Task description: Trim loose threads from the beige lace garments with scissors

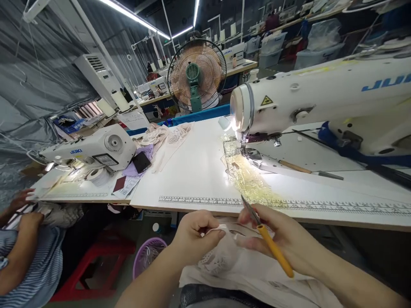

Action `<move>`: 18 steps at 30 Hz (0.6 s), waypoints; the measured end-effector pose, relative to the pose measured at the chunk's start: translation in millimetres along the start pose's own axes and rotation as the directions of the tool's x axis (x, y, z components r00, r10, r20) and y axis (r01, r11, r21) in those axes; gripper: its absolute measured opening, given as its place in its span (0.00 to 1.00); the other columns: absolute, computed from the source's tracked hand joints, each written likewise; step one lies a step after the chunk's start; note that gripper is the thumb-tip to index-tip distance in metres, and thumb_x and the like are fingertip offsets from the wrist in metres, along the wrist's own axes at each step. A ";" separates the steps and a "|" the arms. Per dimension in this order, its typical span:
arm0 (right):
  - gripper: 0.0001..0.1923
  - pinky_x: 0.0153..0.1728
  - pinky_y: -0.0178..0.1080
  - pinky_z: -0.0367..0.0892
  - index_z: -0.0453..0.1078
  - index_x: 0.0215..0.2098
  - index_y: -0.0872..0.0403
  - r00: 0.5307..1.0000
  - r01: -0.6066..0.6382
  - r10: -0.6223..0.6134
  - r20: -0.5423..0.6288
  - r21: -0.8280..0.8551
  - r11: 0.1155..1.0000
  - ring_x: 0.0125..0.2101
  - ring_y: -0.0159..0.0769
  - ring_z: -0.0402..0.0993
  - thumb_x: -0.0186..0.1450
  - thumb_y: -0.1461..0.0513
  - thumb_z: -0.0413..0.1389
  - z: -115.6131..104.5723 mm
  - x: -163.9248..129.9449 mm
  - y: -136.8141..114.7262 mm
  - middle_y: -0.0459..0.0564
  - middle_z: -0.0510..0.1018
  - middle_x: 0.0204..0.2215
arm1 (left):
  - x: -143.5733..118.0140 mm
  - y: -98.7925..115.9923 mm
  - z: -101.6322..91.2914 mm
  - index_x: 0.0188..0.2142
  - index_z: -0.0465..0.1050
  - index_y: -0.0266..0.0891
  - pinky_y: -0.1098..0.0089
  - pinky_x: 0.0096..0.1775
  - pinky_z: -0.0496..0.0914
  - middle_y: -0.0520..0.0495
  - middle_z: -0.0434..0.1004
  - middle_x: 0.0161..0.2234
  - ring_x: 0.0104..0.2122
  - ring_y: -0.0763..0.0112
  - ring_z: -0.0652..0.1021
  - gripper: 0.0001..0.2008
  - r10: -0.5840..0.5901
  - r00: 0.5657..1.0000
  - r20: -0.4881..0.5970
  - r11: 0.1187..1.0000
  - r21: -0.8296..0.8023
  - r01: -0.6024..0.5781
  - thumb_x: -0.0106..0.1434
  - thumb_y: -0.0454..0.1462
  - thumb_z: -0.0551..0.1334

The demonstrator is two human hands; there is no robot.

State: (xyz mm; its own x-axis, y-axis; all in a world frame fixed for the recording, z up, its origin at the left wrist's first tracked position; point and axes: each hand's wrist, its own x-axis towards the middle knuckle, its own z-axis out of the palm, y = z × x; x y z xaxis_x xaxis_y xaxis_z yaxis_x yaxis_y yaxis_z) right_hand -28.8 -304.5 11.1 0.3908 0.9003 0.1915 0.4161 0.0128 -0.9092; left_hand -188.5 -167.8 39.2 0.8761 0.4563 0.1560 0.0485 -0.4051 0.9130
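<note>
Near the table (199, 171) edge, the left hand (195, 239) has its fingers pinched on a strip of pale lace fabric (224, 256) lying in the lap. The right hand (282, 244) has its fingers closed around yellow-handled snips (269, 244), blade tip pointing far-left toward the sewing machine (321, 98).

Left hand (195, 239): grip pinched on a pale strap of the cream lace garment (224, 259) lying in the lap; right hand (282, 244): grip closed on the yellow-handled thread snips (269, 244), blade tilted up toward the desk (192, 171) edge with its printed ruler. On desk: white sewing machine (321, 98), yellowish sheer fabric (250, 179) under its needle, wooden-handled tool (308, 171), lace pieces (167, 137) at the far side. Left: second sewing machine (96, 149), a person's striped sleeve (28, 265), red stool (96, 265), purple basket (149, 254); standing fan (195, 75) behind.
</note>
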 end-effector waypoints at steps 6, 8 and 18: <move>0.11 0.30 0.39 0.68 0.64 0.31 0.51 0.998 -0.050 0.057 -0.008 0.358 0.932 0.29 0.35 0.66 0.55 0.54 0.58 33.9 4.4 -18.4 0.47 0.69 0.28 | -1.6 -2.3 1.3 0.20 0.66 0.36 0.74 0.24 0.56 0.54 0.59 0.18 0.21 0.78 0.61 0.10 0.066 0.997 -0.032 0.993 0.100 -0.063 0.56 0.36 0.60; 0.11 0.28 0.39 0.67 0.64 0.30 0.51 0.996 -0.075 0.084 -0.004 0.393 0.917 0.27 0.34 0.65 0.55 0.54 0.58 38.8 6.0 -18.4 0.46 0.68 0.26 | -2.1 -2.8 0.6 0.20 0.66 0.36 0.74 0.24 0.56 0.54 0.59 0.18 0.20 0.78 0.61 0.10 0.048 0.998 -0.028 0.994 0.097 -0.045 0.56 0.36 0.61; 0.12 0.25 0.37 0.65 0.64 0.30 0.52 0.992 -0.129 0.117 0.054 0.398 0.908 0.26 0.33 0.62 0.57 0.53 0.57 40.4 5.9 -16.0 0.45 0.66 0.26 | -3.2 -2.0 0.0 0.25 0.65 0.36 0.74 0.27 0.60 0.50 0.64 0.24 0.24 0.76 0.65 0.11 -0.088 0.996 0.023 0.986 -0.139 0.091 0.57 0.40 0.63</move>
State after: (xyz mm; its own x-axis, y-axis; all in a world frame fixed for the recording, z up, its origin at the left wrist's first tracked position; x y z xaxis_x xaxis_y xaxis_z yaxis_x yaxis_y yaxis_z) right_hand -66.3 -281.8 11.8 0.3922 0.9177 0.0635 0.0008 0.0686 -0.9976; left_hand -191.4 -168.4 36.9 0.8791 0.4721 0.0659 0.0607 -0.2481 0.9668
